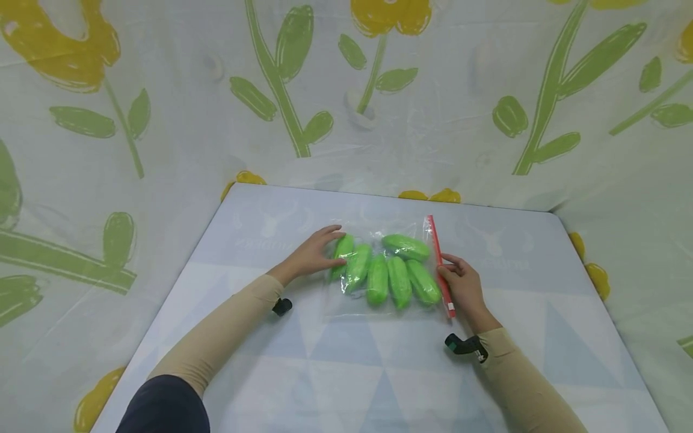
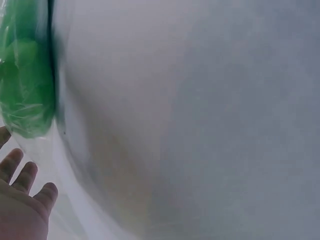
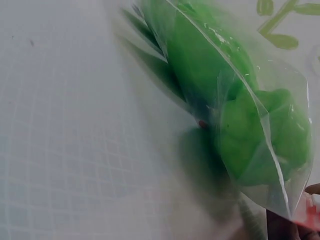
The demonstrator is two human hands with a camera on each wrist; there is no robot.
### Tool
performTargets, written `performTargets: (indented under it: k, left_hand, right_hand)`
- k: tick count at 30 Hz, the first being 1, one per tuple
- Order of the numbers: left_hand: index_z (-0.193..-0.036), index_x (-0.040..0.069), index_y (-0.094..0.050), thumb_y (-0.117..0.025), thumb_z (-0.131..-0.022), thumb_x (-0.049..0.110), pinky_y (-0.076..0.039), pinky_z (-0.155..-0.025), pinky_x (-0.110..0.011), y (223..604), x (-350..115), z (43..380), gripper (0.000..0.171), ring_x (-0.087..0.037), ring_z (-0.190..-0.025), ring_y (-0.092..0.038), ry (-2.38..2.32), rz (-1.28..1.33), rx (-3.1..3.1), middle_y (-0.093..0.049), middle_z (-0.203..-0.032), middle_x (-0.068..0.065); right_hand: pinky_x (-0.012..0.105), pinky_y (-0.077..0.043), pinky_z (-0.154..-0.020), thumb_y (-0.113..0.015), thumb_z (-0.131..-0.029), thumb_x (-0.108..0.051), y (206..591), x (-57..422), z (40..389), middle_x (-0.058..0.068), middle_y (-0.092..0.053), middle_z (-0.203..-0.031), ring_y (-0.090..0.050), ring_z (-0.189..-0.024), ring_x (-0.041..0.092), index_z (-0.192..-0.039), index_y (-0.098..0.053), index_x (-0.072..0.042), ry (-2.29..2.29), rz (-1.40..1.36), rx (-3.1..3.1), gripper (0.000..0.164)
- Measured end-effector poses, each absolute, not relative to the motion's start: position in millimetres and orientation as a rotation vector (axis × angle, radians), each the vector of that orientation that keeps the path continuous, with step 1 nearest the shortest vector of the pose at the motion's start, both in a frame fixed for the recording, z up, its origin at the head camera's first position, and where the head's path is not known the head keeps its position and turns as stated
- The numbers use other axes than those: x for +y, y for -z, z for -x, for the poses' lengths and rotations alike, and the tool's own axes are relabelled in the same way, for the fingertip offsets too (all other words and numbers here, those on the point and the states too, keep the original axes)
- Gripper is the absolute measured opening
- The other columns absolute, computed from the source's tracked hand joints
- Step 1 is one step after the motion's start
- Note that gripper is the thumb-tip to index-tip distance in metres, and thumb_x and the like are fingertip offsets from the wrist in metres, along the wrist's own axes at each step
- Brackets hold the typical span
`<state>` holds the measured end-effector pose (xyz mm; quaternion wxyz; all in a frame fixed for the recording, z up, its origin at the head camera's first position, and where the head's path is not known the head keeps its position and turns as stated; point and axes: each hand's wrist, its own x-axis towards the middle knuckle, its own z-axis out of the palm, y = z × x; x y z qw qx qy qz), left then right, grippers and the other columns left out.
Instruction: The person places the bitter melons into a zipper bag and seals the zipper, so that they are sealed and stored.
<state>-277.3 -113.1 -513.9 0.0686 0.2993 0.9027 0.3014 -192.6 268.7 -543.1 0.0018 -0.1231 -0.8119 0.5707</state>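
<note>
A clear plastic bag (image 1: 346, 308) with a red closure strip (image 1: 441, 270) along its right edge lies over the table, holding several bright green oblong pieces (image 1: 377, 281) that look like vegetables. My left hand (image 1: 311, 255) is at the bag's left end, thumb and fingers spread around the leftmost piece. In the left wrist view, those fingers (image 2: 24, 177) look loosely extended beside the wrapped green shape (image 2: 27, 85). On the other side, my right hand (image 1: 464, 287) pinches the red strip near its middle. The right wrist view shows the bag's end (image 3: 295, 145) close up, with green lobes inside.
The table (image 1: 346, 373) has a pale blue and white triangle pattern. Behind and beside it hangs a whitish curtain (image 1: 422, 144) printed with yellow flowers and green leaves. A small dark camera (image 1: 465, 346) sits at the right wrist, and another (image 1: 282, 307) at the left.
</note>
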Motion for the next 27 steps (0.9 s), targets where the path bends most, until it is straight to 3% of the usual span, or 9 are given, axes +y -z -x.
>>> performTargets:
  k: [7,19,27]
  left_hand:
    - [-0.157,0.015,-0.04,-0.076,-0.09,0.046,-0.024,-0.122,-0.055,520,-120,272,0.083,-0.032,-0.152,-0.023,-0.927,-0.907,2.684,-0.025,-0.167,-0.007]
    - [-0.158,0.012,-0.036,-0.074,-0.093,0.044,-0.024,-0.123,-0.052,523,-110,276,0.082,-0.032,-0.152,-0.025,-0.88,-0.982,2.686,-0.026,-0.166,-0.008]
    - [-0.159,0.013,-0.036,-0.073,-0.093,0.046,-0.023,-0.123,-0.05,521,-98,280,0.082,-0.03,-0.152,-0.025,-0.867,-0.973,2.683,-0.026,-0.167,-0.007]
  right_hand:
    - [0.015,-0.052,-0.071,-0.063,-0.103,-0.026,539,270,192,0.017,-0.065,-0.123,-0.061,-0.086,0.0,-0.144,-0.055,-0.008,-1.777,0.402,-2.56,0.046]
    - [0.015,-0.05,-0.069,-0.063,-0.103,-0.028,539,278,189,0.014,-0.068,-0.121,-0.06,-0.084,0.0,-0.144,-0.057,-0.011,-1.703,0.47,-2.582,0.045]
    - [0.014,-0.05,-0.072,-0.061,-0.104,-0.033,537,288,185,0.018,-0.063,-0.131,-0.059,-0.089,0.0,-0.147,-0.054,-0.012,-1.705,0.494,-2.605,0.048]
